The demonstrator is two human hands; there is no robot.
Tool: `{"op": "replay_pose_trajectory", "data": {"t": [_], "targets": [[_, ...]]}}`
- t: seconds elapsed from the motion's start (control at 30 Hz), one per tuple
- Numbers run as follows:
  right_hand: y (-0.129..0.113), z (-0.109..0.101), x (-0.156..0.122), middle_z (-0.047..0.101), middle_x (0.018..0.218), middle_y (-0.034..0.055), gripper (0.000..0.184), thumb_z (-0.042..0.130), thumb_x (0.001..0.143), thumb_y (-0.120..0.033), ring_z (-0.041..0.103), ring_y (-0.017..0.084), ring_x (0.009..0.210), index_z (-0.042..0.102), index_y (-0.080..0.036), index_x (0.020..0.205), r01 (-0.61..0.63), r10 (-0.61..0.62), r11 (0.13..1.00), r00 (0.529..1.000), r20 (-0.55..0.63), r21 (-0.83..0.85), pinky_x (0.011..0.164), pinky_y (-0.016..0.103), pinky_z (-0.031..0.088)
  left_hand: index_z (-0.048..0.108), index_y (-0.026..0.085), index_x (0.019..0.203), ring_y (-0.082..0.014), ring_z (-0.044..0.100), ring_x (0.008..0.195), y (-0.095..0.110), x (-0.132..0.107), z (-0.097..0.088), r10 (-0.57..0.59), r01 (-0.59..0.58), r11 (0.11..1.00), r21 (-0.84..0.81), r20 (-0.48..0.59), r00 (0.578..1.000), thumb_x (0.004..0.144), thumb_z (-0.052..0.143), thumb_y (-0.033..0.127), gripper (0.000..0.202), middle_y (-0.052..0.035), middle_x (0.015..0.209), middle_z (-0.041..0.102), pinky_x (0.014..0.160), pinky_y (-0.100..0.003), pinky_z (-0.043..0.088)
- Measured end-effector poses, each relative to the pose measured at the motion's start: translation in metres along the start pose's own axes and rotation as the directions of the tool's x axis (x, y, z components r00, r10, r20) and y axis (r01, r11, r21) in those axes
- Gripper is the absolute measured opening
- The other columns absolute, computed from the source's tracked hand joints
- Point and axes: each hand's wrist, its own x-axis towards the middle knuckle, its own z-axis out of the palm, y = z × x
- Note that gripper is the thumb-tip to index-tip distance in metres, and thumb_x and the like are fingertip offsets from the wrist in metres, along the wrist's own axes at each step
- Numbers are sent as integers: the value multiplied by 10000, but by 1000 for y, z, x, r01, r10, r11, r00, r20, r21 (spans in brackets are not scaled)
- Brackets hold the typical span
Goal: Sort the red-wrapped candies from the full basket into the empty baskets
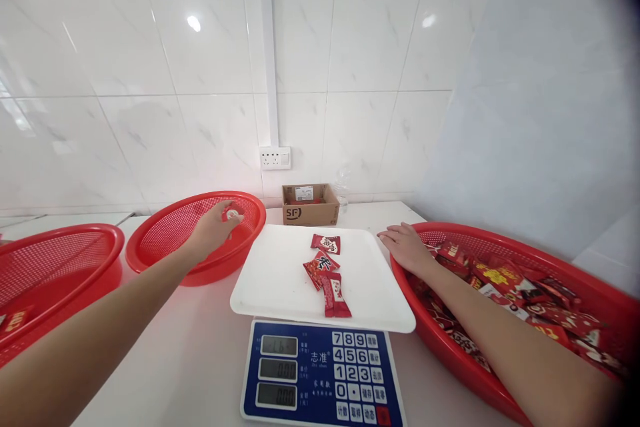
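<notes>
My left hand [216, 230] is over the left-middle red basket [165, 220], thumb and fingers closed on a small red-and-white wrapped candy [233, 215], mostly hidden by the fingers. My right hand [406, 245] lies on the near rim of the right red basket [500, 237], fingers stretched out and nothing in them. Between the hands stands a scale with a white tray [280, 273]. Several red wrapped candies rest on it: one at the back [326, 243], a pointed one in the middle [320, 268] and one at the front [336, 295].
Many red candy packets [505, 277] fill the right basket. At far left, another red basket [100, 240] holds a red packet [15, 321]. A cardboard box [310, 213] and a clear plastic bottle [343, 187] stand by the tiled wall. The scale's blue keypad panel [320, 373] faces me.
</notes>
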Motion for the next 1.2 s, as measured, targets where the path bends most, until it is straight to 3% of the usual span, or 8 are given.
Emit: {"op": "replay_pose_trajectory", "data": {"t": [0.17,0.3,0.5,0.73,0.87,1.0,1.1,1.2], "targets": [[0,0,0,674,1036,17,426,261,864,-233,509,201,1081,684,-228,917,22,-22,1000,1000,-8,4,1047,435,229,233,150,1387,-233,580,545,-6,1,-3,10,-1,986,164,-52,999,825,370,535,695,-17,579,591,487,-306,408],[1,1,0,675,1029,19,426,260,868,-238,509,203,1079,684,-226,903,21,-20,1000,1000,-14,11,1047,437,230,422,206,1288,-251,598,613,16,-17,14,131,-139,958,252,46,990,851,339,489,528,-40,646,625,541,-325,401],[-1,-3,-1,673,1037,18,429,253,872,-221,502,206,1093,681,-220,907,25,-25,999,1000,1,23,1050,443,223,542,290,1160,-240,613,857,58,-46,59,366,-435,885,168,329,871,838,409,488,401,-33,938,668,662,-310,430],[-7,-10,-1,667,1054,43,419,268,877,-239,498,200,1108,681,-191,932,-19,17,999,999,39,45,1060,431,225,533,281,1134,-207,627,739,71,-44,96,401,-456,889,39,411,818,828,454,384,332,-2,782,661,579,-272,434],[-8,-11,-2,661,1066,49,426,262,881,-241,492,198,1115,681,-187,933,-29,27,998,999,43,50,1067,426,216,533,268,1065,-173,607,668,64,-36,85,369,-392,920,12,314,875,833,442,321,255,18,741,637,560,-249,420],[-7,-10,-2,664,1058,31,437,246,878,-228,489,191,1117,678,-197,937,-28,26,998,999,37,53,1072,420,206,547,252,988,-196,591,691,45,-18,48,290,-300,952,57,135,947,816,449,302,205,5,735,619,579,-273,393],[-7,-8,-1,663,1062,33,428,257,869,-229,491,191,1117,679,-195,930,-33,31,998,999,33,58,1069,418,215,557,239,926,-199,591,670,26,-4,20,224,-226,973,53,51,973,809,455,321,175,6,698,609,568,-280,395],[-6,-7,0,667,1054,28,416,271,864,-239,499,198,1109,683,-206,910,-33,31,997,999,20,67,1064,428,222,559,212,920,-195,620,679,12,1,8,186,-186,982,-5,54,981,797,491,365,209,2,677,622,593,-280,440]]}}
